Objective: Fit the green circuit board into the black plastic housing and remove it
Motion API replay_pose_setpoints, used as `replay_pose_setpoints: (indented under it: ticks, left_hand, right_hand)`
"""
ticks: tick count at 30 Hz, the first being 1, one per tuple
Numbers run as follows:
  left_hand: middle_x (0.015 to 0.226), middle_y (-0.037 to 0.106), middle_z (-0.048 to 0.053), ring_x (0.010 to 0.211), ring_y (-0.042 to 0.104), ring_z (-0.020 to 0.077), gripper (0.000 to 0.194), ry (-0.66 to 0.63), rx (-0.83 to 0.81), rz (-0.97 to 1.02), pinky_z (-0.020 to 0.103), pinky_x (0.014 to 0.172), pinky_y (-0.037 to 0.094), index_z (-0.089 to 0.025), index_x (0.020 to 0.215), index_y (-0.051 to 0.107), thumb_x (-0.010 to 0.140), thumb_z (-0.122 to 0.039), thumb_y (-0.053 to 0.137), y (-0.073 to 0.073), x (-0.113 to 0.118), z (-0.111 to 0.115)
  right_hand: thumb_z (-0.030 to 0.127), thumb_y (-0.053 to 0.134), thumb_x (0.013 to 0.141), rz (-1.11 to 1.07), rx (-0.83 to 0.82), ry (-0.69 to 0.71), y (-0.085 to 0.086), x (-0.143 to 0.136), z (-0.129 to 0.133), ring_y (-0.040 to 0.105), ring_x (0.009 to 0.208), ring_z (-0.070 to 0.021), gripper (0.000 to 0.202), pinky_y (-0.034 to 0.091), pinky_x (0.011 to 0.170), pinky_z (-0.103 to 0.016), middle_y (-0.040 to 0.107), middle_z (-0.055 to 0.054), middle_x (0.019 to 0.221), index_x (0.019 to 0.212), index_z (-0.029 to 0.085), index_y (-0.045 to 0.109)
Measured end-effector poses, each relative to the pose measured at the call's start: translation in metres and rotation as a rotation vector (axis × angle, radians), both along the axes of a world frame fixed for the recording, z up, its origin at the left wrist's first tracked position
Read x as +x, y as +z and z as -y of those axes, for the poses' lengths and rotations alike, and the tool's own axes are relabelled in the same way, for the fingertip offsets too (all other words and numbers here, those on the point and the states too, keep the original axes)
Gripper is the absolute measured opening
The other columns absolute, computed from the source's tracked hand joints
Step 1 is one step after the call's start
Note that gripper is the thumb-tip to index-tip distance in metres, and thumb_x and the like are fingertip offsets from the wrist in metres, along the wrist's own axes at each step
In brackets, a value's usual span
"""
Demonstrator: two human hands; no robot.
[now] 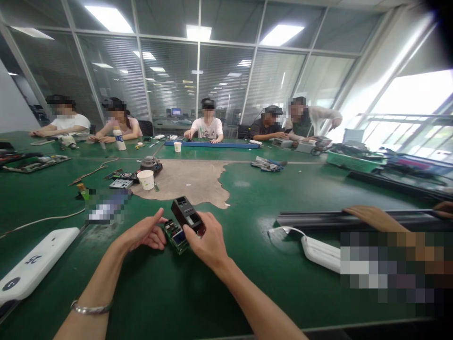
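A black plastic housing (184, 211) with small slots is held in my right hand (209, 239), thumb on its near edge and fingers round its far side. Just below and left of the housing, a green circuit board (174, 236) with a dark blue part stands tilted over the green table. My left hand (147, 232) is beside the board's left edge, its thumb raised away from its curled fingers; whether the fingertips touch the board is unclear. A silver bracelet is on my left wrist.
A white device (37, 264) lies at the left, a paper cup (146, 180) and parts beyond my hands. Another person's hand (375, 217) rests on a long black profile (311, 221) at right, near a white power bank (320, 254). Several people sit across the table.
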State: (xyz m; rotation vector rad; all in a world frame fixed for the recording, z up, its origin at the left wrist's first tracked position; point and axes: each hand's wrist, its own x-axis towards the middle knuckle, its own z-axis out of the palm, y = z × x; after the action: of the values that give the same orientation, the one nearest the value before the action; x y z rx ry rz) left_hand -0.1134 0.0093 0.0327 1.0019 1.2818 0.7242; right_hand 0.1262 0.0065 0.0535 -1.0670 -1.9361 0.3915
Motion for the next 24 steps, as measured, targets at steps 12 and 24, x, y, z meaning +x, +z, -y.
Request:
replay_pose_setpoints:
  ticks: [12,24]
  left_hand:
    - [0.079,0.070,0.015,0.071,0.069,0.0260,0.069,0.055,0.077,-0.044,0.036,0.066,0.053,-0.009,0.117,0.046,0.078,-0.066,0.050,0.002,0.005,-0.001]
    - [0.079,0.070,0.013,0.069,0.069,0.0221,0.056,0.075,0.123,-0.043,0.032,0.063,0.053,-0.011,0.099,0.055,0.077,-0.063,0.053,-0.003,0.000,-0.006]
  right_hand:
    - [0.042,0.055,0.076,0.328,-0.201,-0.265,-0.015,0.025,-0.032,0.059,0.082,-0.0218,0.027,0.039,0.072,-0.029,0.062,-0.008,0.085,0.086,0.018,0.060]
    - [0.052,0.062,0.069,0.486,-0.191,-0.261,-0.021,0.030,-0.028,0.058,0.084,-0.0263,0.048,0.042,0.070,-0.035,0.059,-0.015,0.098,0.098,0.015,0.053]
